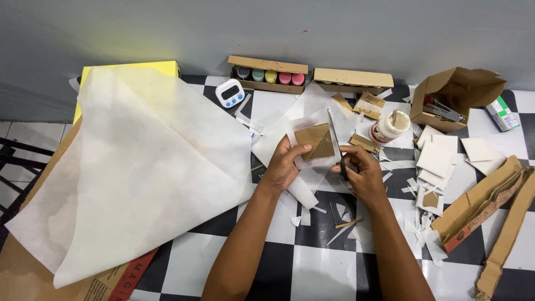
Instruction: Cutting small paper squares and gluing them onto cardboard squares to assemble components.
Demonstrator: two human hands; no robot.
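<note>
— Left hand (pixel 285 164)? Closed on small brown cardboard square wrapped in translucent white paper (pixel 315 142), above checkered table (pixel 312 273).

— Right hand (pixel 361 170)? Gripping grey-bladed scissors (pixel 336 144), trimming paper edge; likely needs steady cutting beside the cardboard.

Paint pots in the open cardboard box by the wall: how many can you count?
5, in one row inside the open box: grey-blue, green, yellow, pink, pink. The closed box beside it may hide more.

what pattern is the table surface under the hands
A black and white checkerboard table surface, clearest in the head view below the left hand and right hand.
</note>
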